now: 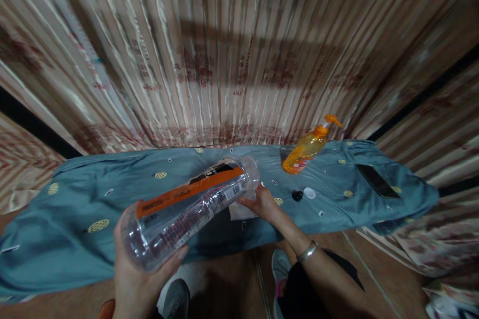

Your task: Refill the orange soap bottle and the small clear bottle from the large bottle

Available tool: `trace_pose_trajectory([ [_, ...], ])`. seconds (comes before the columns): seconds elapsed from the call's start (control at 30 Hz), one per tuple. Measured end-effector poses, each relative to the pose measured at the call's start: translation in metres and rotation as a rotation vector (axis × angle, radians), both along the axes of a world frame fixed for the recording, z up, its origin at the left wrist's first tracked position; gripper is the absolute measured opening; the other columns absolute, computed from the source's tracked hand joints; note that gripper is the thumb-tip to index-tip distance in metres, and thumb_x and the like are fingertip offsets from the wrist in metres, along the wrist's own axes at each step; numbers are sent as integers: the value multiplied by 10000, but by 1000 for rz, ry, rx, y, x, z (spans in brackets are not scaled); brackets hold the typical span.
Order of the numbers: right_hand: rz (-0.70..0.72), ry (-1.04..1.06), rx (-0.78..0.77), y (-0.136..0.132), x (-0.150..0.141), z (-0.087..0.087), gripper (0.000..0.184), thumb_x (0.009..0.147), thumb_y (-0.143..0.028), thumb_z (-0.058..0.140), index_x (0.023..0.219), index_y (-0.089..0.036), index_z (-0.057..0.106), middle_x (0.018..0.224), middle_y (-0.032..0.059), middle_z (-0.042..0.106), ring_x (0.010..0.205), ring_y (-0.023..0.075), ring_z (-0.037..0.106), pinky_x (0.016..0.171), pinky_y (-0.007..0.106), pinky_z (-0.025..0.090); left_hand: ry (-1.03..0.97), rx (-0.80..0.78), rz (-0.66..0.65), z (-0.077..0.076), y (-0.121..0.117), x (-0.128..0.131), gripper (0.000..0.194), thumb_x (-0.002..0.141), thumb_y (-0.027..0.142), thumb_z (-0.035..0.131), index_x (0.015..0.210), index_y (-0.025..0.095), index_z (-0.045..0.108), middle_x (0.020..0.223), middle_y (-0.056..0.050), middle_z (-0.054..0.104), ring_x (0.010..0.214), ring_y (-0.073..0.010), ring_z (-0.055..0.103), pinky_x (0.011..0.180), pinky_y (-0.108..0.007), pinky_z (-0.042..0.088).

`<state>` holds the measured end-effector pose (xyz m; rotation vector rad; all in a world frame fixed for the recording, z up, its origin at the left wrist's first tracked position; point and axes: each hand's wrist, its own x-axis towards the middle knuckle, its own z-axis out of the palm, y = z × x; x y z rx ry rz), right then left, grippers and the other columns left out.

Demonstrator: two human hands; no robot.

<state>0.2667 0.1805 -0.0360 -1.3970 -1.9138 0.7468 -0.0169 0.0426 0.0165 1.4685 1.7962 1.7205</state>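
The bottle [189, 209], clear with an orange-banded label, slants across the front of the desk [123, 179], wide end at lower left, narrow end pointing right and away. The left hand [135, 281] is curled round the wide end, thumb along the near side; its other fingers are mostly hidden. The right hand [264, 203] is partly closed at the narrow end, but the bottle hides some of its fingers, so how firmly it grips cannot be told. A pale patch [241, 212] shows beneath that end; what it is stays unclear.

Beyond the right hand, a pump bottle [304, 152] of orange liquid stands upright near the desk's back edge. Nearer, just right of the right hand, a black cap [297, 195] and a white disc [309, 193] lie side by side. Farther right, a phone [377, 181] lies flat, well apart from both hands. The curtain [232, 70] hangs close behind the desk, while shoes [175, 299] show on the floor [220, 289] in front.
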Motion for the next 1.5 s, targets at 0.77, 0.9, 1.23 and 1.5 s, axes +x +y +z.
trace_pose_trajectory([
  [0.77,-2,33,-58,-1,-1,9,495,741,-261,843,1193,-204,647,1189,112,765,1109,357,747,954,509,621,-128,-3,114,19,8,12,1048,282,490,949,1222,225,570,1309,-203,605,1260,-522,573,1075,-768,397],
  [0.9,2,41,-36,-2,-1,8,519,745,-253,839,1218,-202,632,1213,116,758,1140,356,735,985,514,607,-97,10,97,16,7,9,1043,342,522,933,1271,219,569,1335,-201,596,1272,-504,569,1075,-758,397],
  [1.23,5,29,-21,-1,-1,6,453,740,-266,840,1153,-211,662,1211,108,755,1123,357,739,970,523,617,-94,27,102,17,8,11,1036,318,511,940,1240,209,576,1314,-222,602,1271,-518,567,1086,-768,380],
  [1.5,0,20,-27,-1,-1,7,537,739,-267,843,1230,-209,632,1208,111,765,1117,358,745,974,531,616,-124,0,100,16,7,11,1064,316,498,941,1270,227,554,1378,-227,578,1319,-529,531,1096,-794,347],
])
